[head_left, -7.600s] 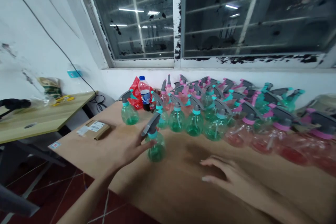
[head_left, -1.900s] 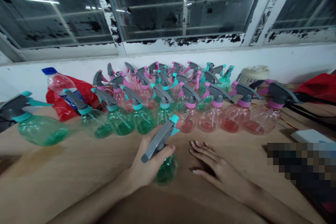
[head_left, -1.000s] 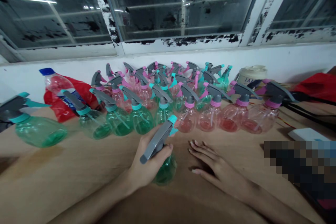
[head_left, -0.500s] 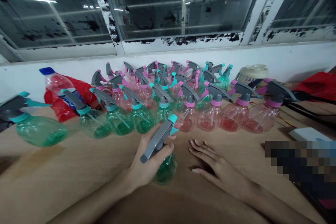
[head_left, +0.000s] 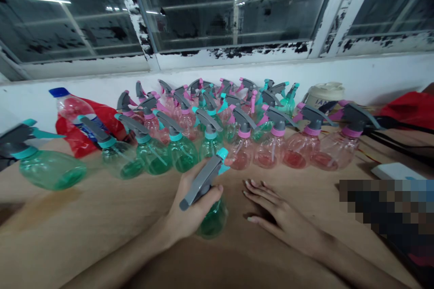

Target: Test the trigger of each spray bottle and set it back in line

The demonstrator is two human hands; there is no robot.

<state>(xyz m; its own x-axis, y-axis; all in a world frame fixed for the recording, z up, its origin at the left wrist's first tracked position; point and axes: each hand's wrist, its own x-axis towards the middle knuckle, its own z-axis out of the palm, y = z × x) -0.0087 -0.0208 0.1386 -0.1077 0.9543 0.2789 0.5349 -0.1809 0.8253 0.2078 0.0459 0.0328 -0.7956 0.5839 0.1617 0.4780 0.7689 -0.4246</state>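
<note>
My left hand (head_left: 193,198) is wrapped round the neck of a green spray bottle (head_left: 213,220) with a grey and teal trigger head. The bottle stands on the wooden table (head_left: 132,235), its neck hidden by my fingers. To the right, my right hand (head_left: 274,210) lies flat on the tabletop, fingers stretched out and holding nothing. Just beyond both hands runs a front row of spray bottles, among them a green spray bottle (head_left: 183,151) with a teal collar and a pink spray bottle (head_left: 269,151) with a pink collar.
More pink and green bottles crowd behind, near the white wall (head_left: 111,76). At left, a blue-capped plastic bottle (head_left: 73,108) leans by a red bag (head_left: 81,144). A pale tub (head_left: 325,93), black cables (head_left: 400,140) and a white box (head_left: 396,171) are at right.
Both hands and the held spray bottle stay almost as they were. The whole view has shifted very slightly.
</note>
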